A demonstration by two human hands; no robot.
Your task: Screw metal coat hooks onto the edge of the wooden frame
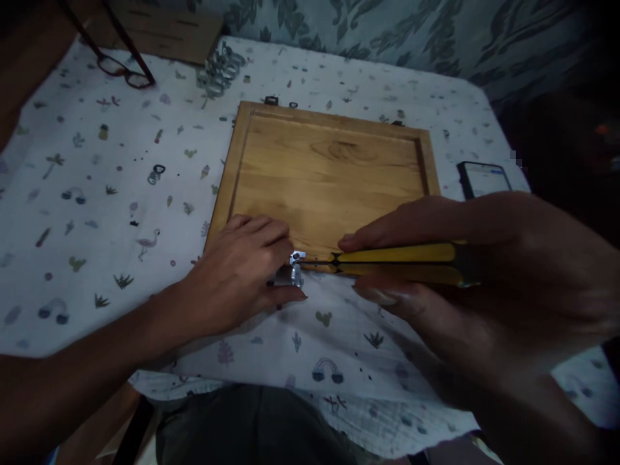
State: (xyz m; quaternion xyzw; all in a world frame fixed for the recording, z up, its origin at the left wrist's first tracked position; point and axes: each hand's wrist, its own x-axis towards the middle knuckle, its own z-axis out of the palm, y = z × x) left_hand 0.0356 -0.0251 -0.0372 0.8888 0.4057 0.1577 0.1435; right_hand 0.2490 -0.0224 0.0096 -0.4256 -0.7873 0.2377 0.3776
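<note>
A shallow wooden box (334,161) with a raised frame lies before me on the cloth. My left hand (247,268) is at its near edge, thumb and fingers closed around a small shiny metal latch (296,258). In my right hand (465,284) is a screwdriver (397,254) with a yellow and black handle, held almost level between thumb and fingers. Its thin shaft points left and its tip meets the latch. Whether a screw sits under the tip is too small to tell.
A printed cloth (97,258) covers the table. Beyond the box lie a pile of metal latches (220,71), a cardboard box (159,32) and eyeglasses (123,71). A loose latch (155,173) is on the left, a phone (487,179) on the right.
</note>
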